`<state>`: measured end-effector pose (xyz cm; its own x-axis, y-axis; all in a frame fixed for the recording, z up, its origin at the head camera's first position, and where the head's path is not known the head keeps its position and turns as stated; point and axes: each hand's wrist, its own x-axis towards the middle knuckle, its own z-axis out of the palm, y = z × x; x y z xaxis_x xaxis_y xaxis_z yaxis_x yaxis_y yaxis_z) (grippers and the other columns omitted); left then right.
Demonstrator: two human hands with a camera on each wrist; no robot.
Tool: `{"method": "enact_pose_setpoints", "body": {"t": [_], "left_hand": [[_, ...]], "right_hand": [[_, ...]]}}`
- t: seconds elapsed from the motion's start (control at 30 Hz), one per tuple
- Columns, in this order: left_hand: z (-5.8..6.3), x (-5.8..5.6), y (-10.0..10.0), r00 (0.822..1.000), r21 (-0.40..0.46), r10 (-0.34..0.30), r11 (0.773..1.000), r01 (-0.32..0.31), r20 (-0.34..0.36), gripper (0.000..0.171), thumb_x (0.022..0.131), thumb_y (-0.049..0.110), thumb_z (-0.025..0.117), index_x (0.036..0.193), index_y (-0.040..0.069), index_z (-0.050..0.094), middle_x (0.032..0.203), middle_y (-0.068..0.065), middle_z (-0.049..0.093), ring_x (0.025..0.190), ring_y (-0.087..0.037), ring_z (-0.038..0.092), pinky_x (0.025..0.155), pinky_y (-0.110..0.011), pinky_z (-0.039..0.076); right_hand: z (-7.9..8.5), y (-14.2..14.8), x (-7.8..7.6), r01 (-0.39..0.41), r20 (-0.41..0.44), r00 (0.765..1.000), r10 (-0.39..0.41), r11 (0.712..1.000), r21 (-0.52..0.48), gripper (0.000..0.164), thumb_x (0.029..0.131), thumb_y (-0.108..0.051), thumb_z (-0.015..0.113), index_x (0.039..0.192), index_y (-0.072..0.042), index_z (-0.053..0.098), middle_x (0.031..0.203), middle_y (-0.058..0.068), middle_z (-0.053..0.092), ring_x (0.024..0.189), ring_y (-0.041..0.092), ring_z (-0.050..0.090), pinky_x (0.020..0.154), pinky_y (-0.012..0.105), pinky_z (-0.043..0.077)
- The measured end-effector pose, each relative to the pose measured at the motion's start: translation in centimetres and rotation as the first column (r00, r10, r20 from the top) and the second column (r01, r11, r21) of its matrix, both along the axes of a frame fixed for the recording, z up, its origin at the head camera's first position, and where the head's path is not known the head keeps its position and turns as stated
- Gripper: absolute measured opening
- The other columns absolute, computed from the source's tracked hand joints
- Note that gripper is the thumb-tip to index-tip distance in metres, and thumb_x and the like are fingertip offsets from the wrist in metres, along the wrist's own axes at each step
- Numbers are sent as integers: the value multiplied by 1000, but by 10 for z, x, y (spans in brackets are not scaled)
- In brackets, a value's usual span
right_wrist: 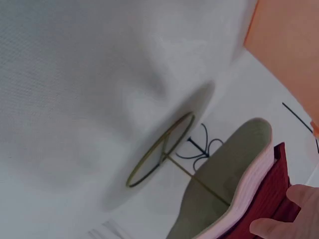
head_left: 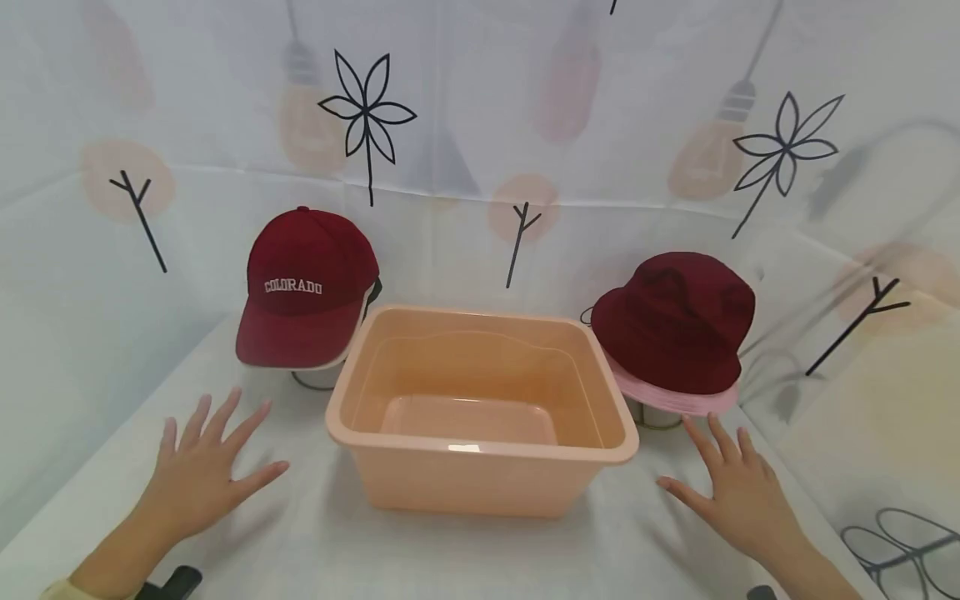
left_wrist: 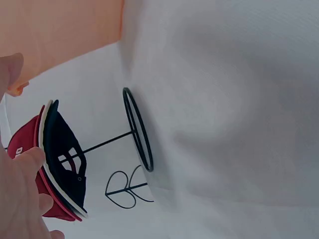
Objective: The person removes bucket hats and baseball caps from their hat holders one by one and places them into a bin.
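My left hand (head_left: 197, 471) hovers over the white surface with fingers spread, holding nothing. Beyond its fingertips, a dark red baseball cap (head_left: 311, 267) lettered COLORADO tops a stack of caps; the left wrist view shows a white and a navy cap (left_wrist: 62, 144) beneath it. Fingers extended and holding nothing, my right hand (head_left: 738, 492) is just in front of a dark red bucket hat (head_left: 675, 321). Under that hat, a pink brim (head_left: 671, 392) sticks out. A peach plastic basin (head_left: 480, 479) stands between the hands; its visible inside holds nothing.
Each stack of hats sits on a wire stand, with a black ring base (left_wrist: 138, 129) at left and a brass-coloured ring base (right_wrist: 160, 149) at right. Behind them hangs a white patterned cloth (head_left: 465, 108), and white cloth also covers the table (head_left: 450, 562).
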<state>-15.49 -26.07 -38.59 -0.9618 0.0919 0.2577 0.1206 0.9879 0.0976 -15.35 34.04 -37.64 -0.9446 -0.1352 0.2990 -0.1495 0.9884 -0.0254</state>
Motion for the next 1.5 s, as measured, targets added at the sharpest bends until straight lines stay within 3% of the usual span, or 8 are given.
{"method": "enact_pose_setpoints", "body": {"t": [0.23,0.4,0.67,0.83,1.07,1.23,1.4,1.5], "left_hand": [[9,-4,8,999,89,-16,996,20,-46,87,80,63,57,145,12,31,146,-28,20,132,-50,5,99,-67,-9],[15,-6,11,998,150,-23,988,33,-65,87,83,61,55,147,10,26,145,-29,22,132,-50,9,99,-69,7],[26,-9,18,997,289,-46,955,60,-55,88,85,56,57,149,10,19,143,-25,31,132,-47,16,93,-71,22],[34,-11,25,997,409,-72,910,72,-15,87,86,52,58,150,13,13,139,-27,37,128,-46,25,92,-70,26],[42,-14,33,998,527,-55,849,28,36,92,83,53,62,151,20,10,136,-25,43,126,-47,30,88,-71,30],[44,-17,36,997,604,-63,797,24,45,92,82,49,65,151,22,10,133,-23,47,125,-47,32,91,-65,34],[45,-20,39,993,693,-114,719,64,27,89,84,43,66,151,22,11,134,-22,46,125,-47,35,88,-61,40],[46,-20,42,989,747,-150,659,91,11,87,84,38,67,150,21,13,134,-23,45,124,-44,39,86,-59,43]], "right_hand": [[4,-1,-4,-23,-3,1000,23,992,-125,91,81,-54,63,146,-5,22,141,35,23,117,64,24,79,76,28],[5,-2,-8,-35,-35,999,29,979,-199,91,82,-50,65,147,-5,21,142,33,24,119,59,26,78,76,27],[9,-4,-13,-49,-79,997,27,955,-291,91,83,-45,66,147,-2,19,139,33,29,118,54,33,86,71,28],[13,-4,-14,-66,-105,994,31,935,-349,89,84,-38,67,147,0,17,140,31,30,121,52,31,92,67,27],[18,-8,-16,-15,-81,996,-19,916,-401,88,86,-39,65,148,-2,15,139,33,30,122,52,30,87,68,30],[21,-9,-18,-8,-88,996,-33,902,-432,87,86,-39,65,147,0,17,138,34,31,121,53,31,85,69,30],[22,-9,-21,22,-85,994,-72,877,-481,85,87,-39,63,146,1,18,138,34,30,121,51,31,86,68,31],[23,-8,-24,23,-103,991,-88,858,-513,84,87,-37,64,146,1,19,139,31,31,120,50,34,85,65,34]]}}
